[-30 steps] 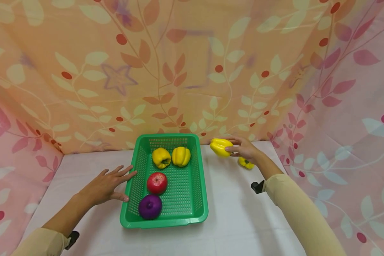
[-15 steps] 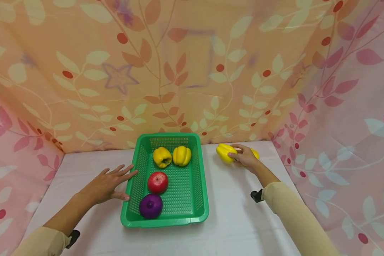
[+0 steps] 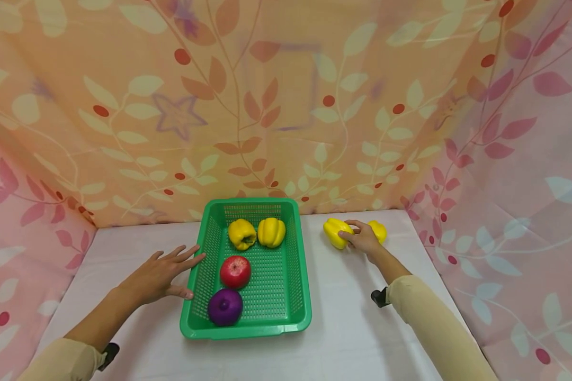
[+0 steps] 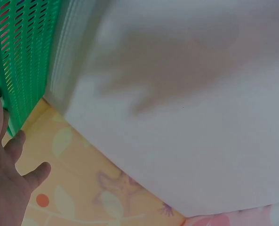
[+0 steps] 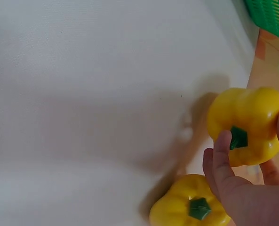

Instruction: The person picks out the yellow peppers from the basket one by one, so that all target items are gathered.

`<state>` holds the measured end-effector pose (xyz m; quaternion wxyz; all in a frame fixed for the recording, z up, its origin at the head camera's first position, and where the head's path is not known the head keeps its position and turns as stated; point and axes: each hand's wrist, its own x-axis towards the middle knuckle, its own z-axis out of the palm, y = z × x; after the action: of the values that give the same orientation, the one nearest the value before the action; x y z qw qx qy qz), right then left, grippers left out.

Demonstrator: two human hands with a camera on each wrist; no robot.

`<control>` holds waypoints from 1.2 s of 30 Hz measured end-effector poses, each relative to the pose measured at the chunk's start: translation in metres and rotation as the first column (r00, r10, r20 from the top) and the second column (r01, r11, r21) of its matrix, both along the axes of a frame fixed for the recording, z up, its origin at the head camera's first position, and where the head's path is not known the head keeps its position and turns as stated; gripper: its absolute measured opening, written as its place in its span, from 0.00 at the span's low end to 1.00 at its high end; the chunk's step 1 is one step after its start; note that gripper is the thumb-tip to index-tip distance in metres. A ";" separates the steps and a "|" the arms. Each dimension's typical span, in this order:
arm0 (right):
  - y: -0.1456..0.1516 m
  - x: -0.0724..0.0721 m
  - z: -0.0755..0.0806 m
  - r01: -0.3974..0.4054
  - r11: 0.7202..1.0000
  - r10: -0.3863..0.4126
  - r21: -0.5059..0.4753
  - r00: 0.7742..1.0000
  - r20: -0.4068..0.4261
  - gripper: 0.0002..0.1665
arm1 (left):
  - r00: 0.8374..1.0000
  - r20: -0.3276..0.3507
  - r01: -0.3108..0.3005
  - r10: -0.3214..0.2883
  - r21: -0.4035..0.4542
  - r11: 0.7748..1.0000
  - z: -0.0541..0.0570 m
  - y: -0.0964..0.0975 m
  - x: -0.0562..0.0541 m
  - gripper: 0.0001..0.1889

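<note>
White table (image 3: 343,328), basket (image 3: 245,332) of peppers (image 3: 271,233), red fruit (image 3: 235,272), purple vegetable (image 3: 225,307), left fingers (image 3: 189,263) spread, right fingers (image 5: 222,153) gripping yellow pepper (image 3: 335,233)

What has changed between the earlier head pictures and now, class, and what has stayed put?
The right hand carried its yellow bell pepper rightward and lower in the head view, and still holds it. The green plastic basket and its contents stayed put, the left hand beside it, fingers spread.

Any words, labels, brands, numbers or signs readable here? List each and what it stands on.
None: no readable text in any view. The leaf-patterned backdrop bears a purple star outline, but no letters. No label shows on the green basket or the held yellow pepper.
</note>
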<state>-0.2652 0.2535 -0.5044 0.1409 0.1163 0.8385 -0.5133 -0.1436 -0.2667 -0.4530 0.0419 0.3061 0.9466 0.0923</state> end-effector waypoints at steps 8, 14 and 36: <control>-0.003 -0.002 -0.009 -0.025 0.995 0.027 0.095 0.999 -0.019 0.37 | 1.000 0.004 -0.004 0.004 0.003 1.000 0.000 -0.001 0.001 0.48; -0.005 0.001 -0.006 -0.032 0.985 0.036 0.171 0.999 -0.019 0.38 | 1.000 0.012 -0.004 0.004 0.006 1.000 0.000 -0.001 0.001 0.48; -0.009 0.004 0.012 -0.111 0.974 0.087 0.198 0.988 0.125 0.44 | 0.999 -0.033 0.018 -0.018 0.012 1.000 -0.001 -0.001 0.000 0.47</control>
<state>-0.2617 0.2447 -0.4920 0.2018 0.1177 0.8820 -0.4092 -0.1438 -0.2673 -0.4535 0.0253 0.3163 0.9438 0.0927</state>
